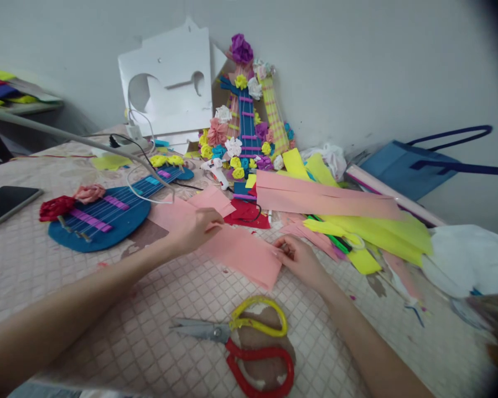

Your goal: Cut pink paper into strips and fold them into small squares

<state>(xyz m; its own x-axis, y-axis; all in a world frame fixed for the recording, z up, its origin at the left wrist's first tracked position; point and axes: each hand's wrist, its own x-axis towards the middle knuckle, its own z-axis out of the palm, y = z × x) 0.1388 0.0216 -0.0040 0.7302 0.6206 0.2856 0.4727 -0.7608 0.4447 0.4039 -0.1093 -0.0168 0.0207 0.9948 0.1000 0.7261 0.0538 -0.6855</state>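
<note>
A folded pink crepe paper strip (243,251) lies just in front of me, slanting down to the right. My right hand (301,258) pinches its right edge between thumb and fingers. At the upper left end my left hand (201,228) is closed with its fingertips on the same paper. More pink sheets (209,200) lie beyond my left hand, with red paper (249,214) beside them. Nearer to me, scissors (222,333) with one yellow and one red handle lie with blades slightly apart, pointing left.
A blue paper guitar (108,213) with paper flowers lies left, near a phone (9,203). Behind stand flower-covered guitars (245,124), a white glue gun (216,172) and a white foam board (166,61). Yellow paper (382,235) and a blue bag (406,168) are right. A white cable (108,145) crosses left.
</note>
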